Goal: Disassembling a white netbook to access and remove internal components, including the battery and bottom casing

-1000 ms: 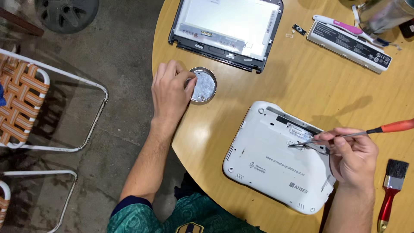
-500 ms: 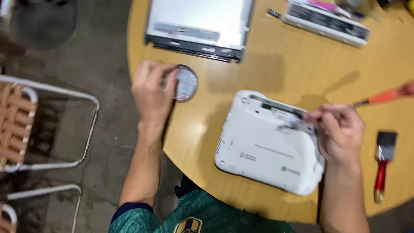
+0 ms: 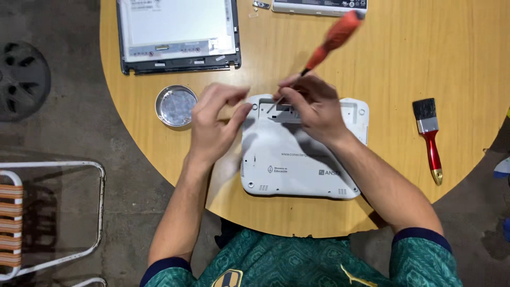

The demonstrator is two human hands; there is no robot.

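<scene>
The white laptop base [image 3: 297,159] lies upside down on the round wooden table [image 3: 425,64], its long side running left to right just in front of the person's green shirt, and everything else is placed from it. Over its far edge, the right hand [image 3: 311,109] is curled shut around the shaft of an orange-handled screwdriver [image 3: 332,40]; the metal tip comes down to the recessed bay at the far middle of the base, while the handle slants up and away toward the far right. So the tool's long axis runs from that bay diagonally outward, across the base's own long axis. The left hand [image 3: 215,125] hovers at the base's far left corner, thumb and fingers bent toward each other in a loose pinch; whether it has anything between them I cannot tell. Both hands sit at the same far edge, the right 1 directly on the bay. Left of the base rests a small round metal dish [image 3: 175,106], near the left hand. Right of the base, well apart, lies 1 paintbrush [image 3: 427,135] with a red handle. Beyond the base sit a detached screen panel [image 3: 178,34] and a white battery pack [image 3: 319,6].
</scene>
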